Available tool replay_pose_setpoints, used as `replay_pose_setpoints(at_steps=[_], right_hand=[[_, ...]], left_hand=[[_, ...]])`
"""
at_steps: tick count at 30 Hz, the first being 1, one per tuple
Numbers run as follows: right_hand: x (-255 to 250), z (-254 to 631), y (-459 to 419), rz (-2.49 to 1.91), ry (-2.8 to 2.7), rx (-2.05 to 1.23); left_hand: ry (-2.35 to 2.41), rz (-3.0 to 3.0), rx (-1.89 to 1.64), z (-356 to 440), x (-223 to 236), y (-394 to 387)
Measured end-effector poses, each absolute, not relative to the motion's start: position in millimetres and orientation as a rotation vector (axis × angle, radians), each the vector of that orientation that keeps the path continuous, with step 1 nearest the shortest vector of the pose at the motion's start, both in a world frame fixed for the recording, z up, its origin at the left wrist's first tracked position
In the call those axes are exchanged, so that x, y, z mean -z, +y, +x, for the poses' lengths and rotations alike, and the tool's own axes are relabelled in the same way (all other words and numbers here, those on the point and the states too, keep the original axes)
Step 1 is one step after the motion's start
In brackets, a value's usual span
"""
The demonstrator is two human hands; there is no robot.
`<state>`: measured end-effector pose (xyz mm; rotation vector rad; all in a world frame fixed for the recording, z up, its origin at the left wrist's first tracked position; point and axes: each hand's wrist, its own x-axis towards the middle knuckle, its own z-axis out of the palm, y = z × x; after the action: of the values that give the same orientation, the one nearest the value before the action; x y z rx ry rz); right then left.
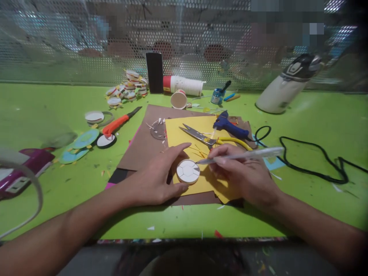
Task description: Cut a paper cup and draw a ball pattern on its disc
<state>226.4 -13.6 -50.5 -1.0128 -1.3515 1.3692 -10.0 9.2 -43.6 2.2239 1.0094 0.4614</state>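
Note:
A small white paper disc (188,171), like a cut-off cup base, carries a drawn hexagon with lines running out to its rim. My left hand (161,174) steadies it, thumb at its lower edge and fingers curved around its left side. In my right hand (234,168) is a pen (253,154) with a clear barrel, its tip touching the disc's upper right, where a patch is shaded dark. Beneath both lies yellow paper (176,134) on brown sheets (138,142). Scissors (201,136) with yellow handles rest open just beyond my hands.
Behind the scissors lies a blue glue gun (230,125) with a black cord (310,142) looping right. An orange cutter (119,124) is at left, near blue-green discs (83,142). Farther back are paper cups (186,85), a phone (154,73), a paint jar (217,96) and a bottle (283,90).

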Motion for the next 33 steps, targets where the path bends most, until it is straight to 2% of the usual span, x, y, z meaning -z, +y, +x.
replay_pose_setpoints(at_steps=[33], right_hand=[[40,215,-23,-1.276,-1.655,-1.058]], left_hand=[[1.016,2.243,-0.548,-9,52,9]])
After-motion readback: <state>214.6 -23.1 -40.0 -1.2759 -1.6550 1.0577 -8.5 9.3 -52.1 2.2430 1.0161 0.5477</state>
